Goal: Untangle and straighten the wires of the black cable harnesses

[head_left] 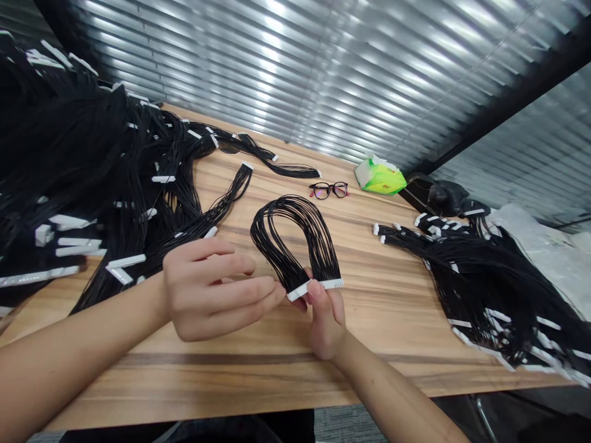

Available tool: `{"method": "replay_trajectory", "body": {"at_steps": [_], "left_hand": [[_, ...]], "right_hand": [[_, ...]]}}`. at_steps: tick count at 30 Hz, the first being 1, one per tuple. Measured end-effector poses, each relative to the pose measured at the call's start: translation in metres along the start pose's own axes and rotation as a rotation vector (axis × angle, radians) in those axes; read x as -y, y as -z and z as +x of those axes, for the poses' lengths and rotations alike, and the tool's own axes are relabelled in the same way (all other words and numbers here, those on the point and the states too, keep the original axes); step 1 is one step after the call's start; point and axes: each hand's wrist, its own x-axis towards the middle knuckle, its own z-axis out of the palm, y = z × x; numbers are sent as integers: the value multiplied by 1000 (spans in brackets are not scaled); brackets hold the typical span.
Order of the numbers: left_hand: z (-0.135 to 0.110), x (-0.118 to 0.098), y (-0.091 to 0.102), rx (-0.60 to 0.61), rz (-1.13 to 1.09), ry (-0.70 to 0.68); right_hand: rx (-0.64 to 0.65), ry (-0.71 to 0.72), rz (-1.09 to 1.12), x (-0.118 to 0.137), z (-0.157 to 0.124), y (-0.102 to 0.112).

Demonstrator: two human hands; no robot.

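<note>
A black wire harness (318,231) with white connectors at both ends is bent into an upright loop in front of me. My right hand (325,314) pinches the two connectors side by side, its thumb pressed over the place where they meet. Left of it, my left hand (217,289) has its fingers stretched out. Their tips come close to the outer end of the left connector (298,290); whether they touch it I cannot tell. Nothing shows inside the left hand, though its palm side is partly hidden.
A large heap of similar black harnesses (92,141) covers the table's left side, with loose ones trailing inward. Another pile (480,277) lies at the right. Eyeglasses (330,189) and a green tissue pack (381,177) are near the back edge, before metal blinds (295,67).
</note>
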Motion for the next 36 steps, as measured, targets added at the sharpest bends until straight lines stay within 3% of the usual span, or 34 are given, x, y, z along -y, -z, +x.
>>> {"method": "replay_trajectory", "body": {"at_steps": [5,8,10,14,17,21,26,28,32,36], "left_hand": [[0,6,-7,4,-52,-19],[4,12,-14,83,-56,-79],[7,18,-16,135,-39,-94],[7,25,-13,128,-129,-17],[1,24,-12,138,-262,73],[-6,13,-18,121,-319,163],[-3,8,-22,131,-256,428],[-3,8,-23,135,-173,375],[-7,9,-22,98,-126,128],[-6,8,-20,69,-88,58]], "right_hand": [[5,65,-85,-4,-2,4],[-4,100,-161,-5,-1,5],[-98,109,-165,-2,3,5],[-411,166,-92,11,18,9],[-477,260,-101,17,24,13],[-413,344,-133,10,18,16],[-313,328,-176,-12,4,25],[-281,290,-229,-19,0,30],[-193,222,-314,-25,-4,34],[-97,212,-340,-17,-1,29]]}}
